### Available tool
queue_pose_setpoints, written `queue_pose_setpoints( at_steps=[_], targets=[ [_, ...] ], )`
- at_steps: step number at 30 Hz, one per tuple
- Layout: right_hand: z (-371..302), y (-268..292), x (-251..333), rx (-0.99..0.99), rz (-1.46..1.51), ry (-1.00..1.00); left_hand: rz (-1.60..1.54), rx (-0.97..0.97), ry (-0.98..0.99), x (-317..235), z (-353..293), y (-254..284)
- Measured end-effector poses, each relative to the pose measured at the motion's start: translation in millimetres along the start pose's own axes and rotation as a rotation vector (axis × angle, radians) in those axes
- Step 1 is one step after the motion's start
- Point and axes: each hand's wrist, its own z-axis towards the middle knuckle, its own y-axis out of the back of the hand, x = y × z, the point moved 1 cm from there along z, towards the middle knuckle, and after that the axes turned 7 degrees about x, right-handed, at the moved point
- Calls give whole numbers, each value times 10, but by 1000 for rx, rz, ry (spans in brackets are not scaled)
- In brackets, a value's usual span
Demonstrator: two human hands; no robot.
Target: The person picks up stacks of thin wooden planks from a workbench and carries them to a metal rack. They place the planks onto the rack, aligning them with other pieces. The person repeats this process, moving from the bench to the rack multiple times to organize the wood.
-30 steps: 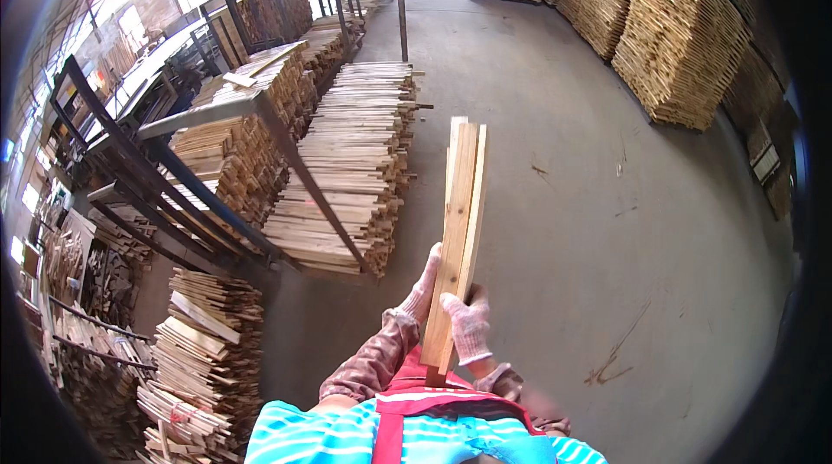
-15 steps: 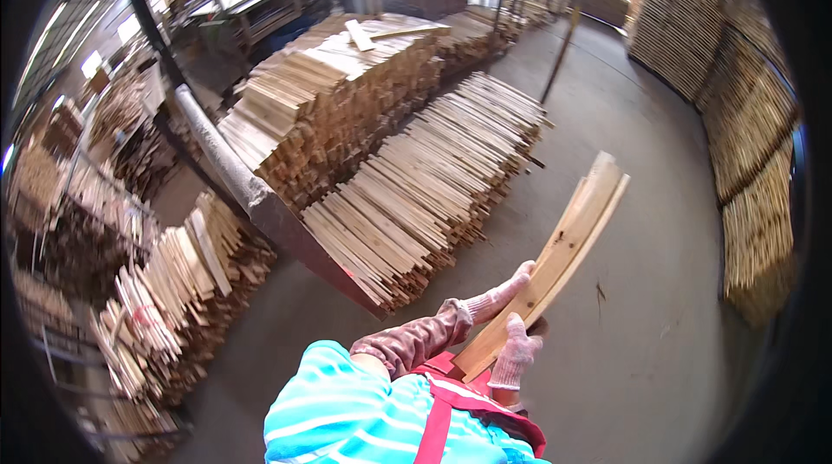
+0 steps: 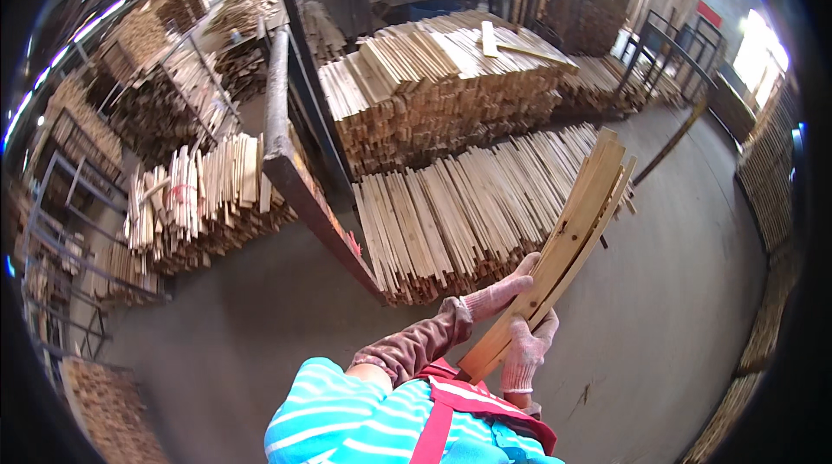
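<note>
Two gloved hands, one bundle of slats. Left hand (image 3: 496, 294) wraps the slats (image 3: 568, 239) from the left side, fingers closed over the top face; right hand (image 3: 525, 353) clamps the lower end from below, fingers curled around the edge. The bundle looks like three or four slats stacked flat, exact count unclear since the edges overlap. It sits in front of the person's chest, tilted up and to the right, upper end over the low stack (image 3: 472, 213) on the floor. Two big stacks are nearby: that low one, with long strips fanned out, and a taller pile (image 3: 442, 87) behind it. One dark steel beam (image 3: 290, 169) runs diagonally just left of the low stack. Smaller bundles (image 3: 199, 195) lie left of the beam, with racks further out. Versus the earlier frames: the view has swung left, the stacks now fill the centre, and the slats lean more to the right than before. Slats are pale, raw wood, straight, with a few dark knots and square-cut ends.
</note>
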Motion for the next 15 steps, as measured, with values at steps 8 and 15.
queue_pose_setpoints(
  at_steps=[8,15],
  targets=[
    [131,68,-127,164,-37,30,118,-207,-97,-535,-203,-335],
    [78,-170,-91,339,38,-71,158,-413,-180,-324,-613,83]
  ],
)
